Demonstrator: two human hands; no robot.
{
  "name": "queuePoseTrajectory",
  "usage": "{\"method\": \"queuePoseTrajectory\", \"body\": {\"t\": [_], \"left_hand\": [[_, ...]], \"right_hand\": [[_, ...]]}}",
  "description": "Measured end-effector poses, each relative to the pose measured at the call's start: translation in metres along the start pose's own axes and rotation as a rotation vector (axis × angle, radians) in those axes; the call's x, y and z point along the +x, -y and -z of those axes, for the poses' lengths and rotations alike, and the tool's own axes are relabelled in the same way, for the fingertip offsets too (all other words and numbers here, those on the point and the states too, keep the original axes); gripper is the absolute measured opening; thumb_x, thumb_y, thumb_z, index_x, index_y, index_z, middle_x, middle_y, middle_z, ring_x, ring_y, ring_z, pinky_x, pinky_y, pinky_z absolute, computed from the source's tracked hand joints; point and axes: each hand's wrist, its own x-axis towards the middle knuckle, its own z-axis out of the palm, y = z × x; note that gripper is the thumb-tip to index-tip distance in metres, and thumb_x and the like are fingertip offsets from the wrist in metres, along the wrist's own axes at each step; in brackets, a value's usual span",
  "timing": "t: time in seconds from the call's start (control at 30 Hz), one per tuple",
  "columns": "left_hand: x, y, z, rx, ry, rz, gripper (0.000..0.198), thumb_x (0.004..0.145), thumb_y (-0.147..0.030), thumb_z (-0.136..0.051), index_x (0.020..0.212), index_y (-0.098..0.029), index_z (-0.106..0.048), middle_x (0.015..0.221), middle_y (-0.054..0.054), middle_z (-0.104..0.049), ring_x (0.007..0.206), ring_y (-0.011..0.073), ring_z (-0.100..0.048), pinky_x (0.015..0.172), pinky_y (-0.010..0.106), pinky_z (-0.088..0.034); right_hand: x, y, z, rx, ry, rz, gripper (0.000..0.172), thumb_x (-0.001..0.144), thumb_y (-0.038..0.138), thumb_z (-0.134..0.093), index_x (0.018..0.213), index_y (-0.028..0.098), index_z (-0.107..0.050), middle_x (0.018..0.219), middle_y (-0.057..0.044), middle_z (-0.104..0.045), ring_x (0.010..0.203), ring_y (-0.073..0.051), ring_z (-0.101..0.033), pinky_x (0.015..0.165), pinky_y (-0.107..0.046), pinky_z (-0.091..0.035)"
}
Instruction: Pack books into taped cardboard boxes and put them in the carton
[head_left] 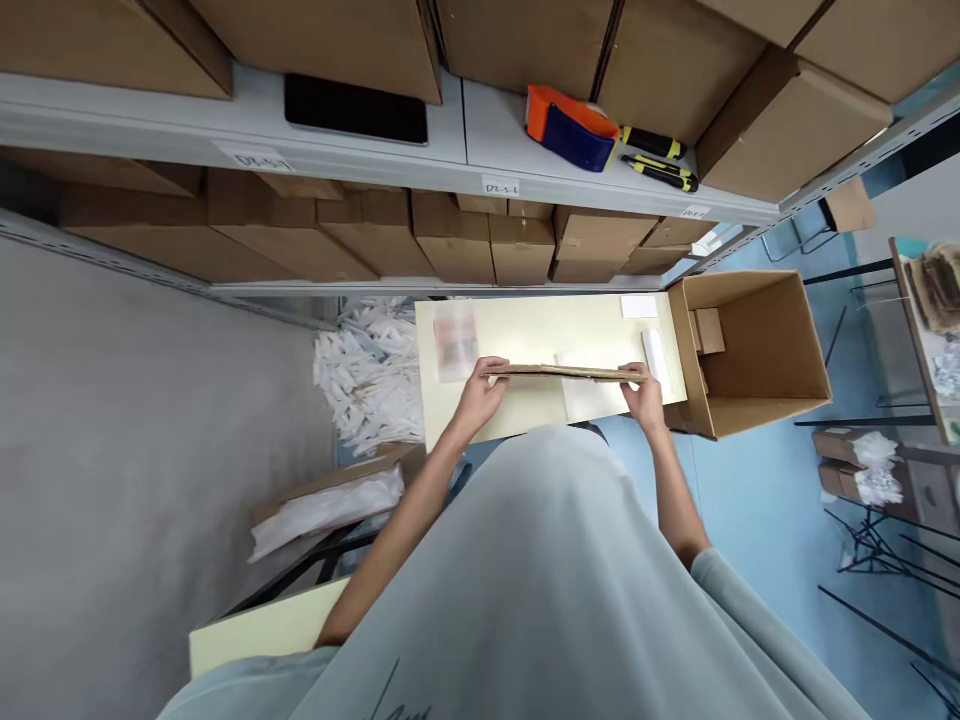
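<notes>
- Left of the pale-yellow rectangular tabletop (525, 325), toward its near side, I see a brown cardboard carton (409, 458) with white plastic sheeting (330, 512).
- On the grey metal shelf (491, 125) beyond the tabletop lies a flat black phone-like slab (356, 108).
- Just beside the tabletop's left edge, I get a heap of thin white strips (367, 375).
- On the tabletop's left end lies a see-through pinkish rectangular sheet (455, 340).
- Over the tabletop's middle, I have the left hand (480, 395) pinching one end of a thin, flat brown cardboard piece (562, 371), seen edge-on; whether it touches the tabletop, I can't tell.
- Beyond the tabletop, the shelf carries an orange-and-blue block (574, 130).
- Over the tabletop's right part, I have the right hand (643, 400) pinching the cardboard piece's other end.
- On the tabletop's right end, I see a white rectangular card (638, 306) and a white cylindrical roll (655, 355).
- Right beside the tabletop's right end stands an open brown cardboard box (765, 350).
</notes>
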Motion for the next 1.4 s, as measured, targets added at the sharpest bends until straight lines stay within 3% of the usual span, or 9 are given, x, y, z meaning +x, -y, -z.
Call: {"method": "queuePoseTrajectory", "body": {"t": [0.2,0.37,0.5,0.6,0.7,0.83,0.93,1.1,1.4], "left_hand": [[0.007,0.008,-0.021,-0.158,-0.092,0.149,0.044,0.070,-0.002,-0.073,0.108,-0.022,-0.068,0.123,0.010,-0.072,0.132,0.0246,-0.068,0.127,0.039,-0.045],[-0.001,0.006,-0.041,-0.226,-0.102,0.184,0.060,0.060,0.002,-0.071,0.115,-0.022,-0.072,0.137,0.011,-0.071,0.141,0.0277,-0.065,0.134,0.044,-0.039],[-0.016,-0.010,-0.053,-0.185,-0.140,0.132,0.048,0.068,-0.004,-0.074,0.112,-0.023,-0.080,0.134,0.010,-0.075,0.143,0.0302,-0.062,0.129,0.043,-0.045],[-0.023,-0.023,-0.063,-0.082,-0.232,0.074,0.025,0.085,-0.019,-0.080,0.109,-0.021,-0.082,0.124,0.011,-0.078,0.129,0.0290,-0.068,0.118,0.038,-0.051],[-0.019,-0.029,-0.073,0.103,-0.330,0.031,0.014,0.086,-0.024,-0.086,0.099,-0.021,-0.080,0.109,0.010,-0.076,0.110,0.0266,-0.070,0.102,0.034,-0.056],[-0.009,-0.033,-0.078,0.398,-0.390,-0.028,0.014,0.083,-0.011,-0.084,0.084,-0.023,-0.076,0.093,0.005,-0.069,0.086,0.0244,-0.065,0.094,0.035,-0.052],[-0.015,-0.042,-0.074,0.474,-0.406,-0.101,0.016,0.084,-0.007,-0.082,0.083,-0.022,-0.075,0.091,0.005,-0.068,0.080,0.0238,-0.064,0.090,0.034,-0.050],[-0.046,-0.049,-0.073,0.601,-0.441,-0.174,0.011,0.087,-0.012,-0.080,0.086,-0.022,-0.075,0.091,0.005,-0.068,0.081,0.0235,-0.065,0.088,0.033,-0.049],[-0.057,-0.011,-0.076,0.573,-0.378,-0.096,0.007,0.091,-0.019,-0.079,0.097,-0.023,-0.082,0.094,0.007,-0.072,0.079,0.0248,-0.068,0.089,0.035,-0.053]], "right_hand": [[0.031,-0.017,-0.011,-0.008,0.102,-0.045,0.027,0.089,0.035,-0.065,0.113,0.022,-0.066,0.115,-0.013,-0.081,0.105,-0.026,-0.079,0.108,-0.052,-0.064],[0.044,-0.029,-0.012,0.011,0.290,0.071,0.051,0.089,0.033,-0.064,0.139,0.020,-0.066,0.149,-0.018,-0.072,0.129,-0.028,-0.073,0.117,-0.055,-0.060],[0.041,-0.031,-0.005,0.064,0.379,0.019,0.056,0.098,0.041,-0.058,0.148,0.017,-0.063,0.158,-0.022,-0.067,0.127,-0.029,-0.075,0.112,-0.054,-0.063],[0.035,-0.026,0.003,0.120,0.365,-0.085,0.061,0.108,0.055,-0.048,0.154,0.017,-0.061,0.152,-0.022,-0.071,0.113,-0.027,-0.079,0.103,-0.049,-0.066],[0.029,-0.018,0.005,0.072,0.345,-0.166,0.070,0.102,0.065,-0.060,0.154,0.018,-0.061,0.134,-0.017,-0.079,0.100,-0.027,-0.081,0.089,-0.043,-0.068],[0.030,-0.004,0.001,-0.072,0.345,-0.125,0.050,0.092,0.046,-0.069,0.135,0.021,-0.069,0.089,-0.002,-0.079,0.077,-0.025,-0.075,0.076,-0.037,-0.062],[0.038,0.009,0.004,-0.103,0.333,-0.024,0.032,0.089,0.034,-0.060,0.117,0.024,-0.072,0.074,0.002,-0.070,0.068,-0.024,-0.069,0.069,-0.035,-0.056],[0.065,0.025,0.010,-0.161,0.299,0.086,0.033,0.092,0.030,-0.058,0.121,0.022,-0.071,0.079,-0.001,-0.072,0.069,-0.025,-0.069,0.072,-0.036,-0.055],[0.076,0.015,-0.016,-0.235,0.449,0.171,0.042,0.107,0.037,-0.062,0.145,0.021,-0.067,0.094,-0.005,-0.080,0.082,-0.026,-0.076,0.086,-0.039,-0.061]]}}
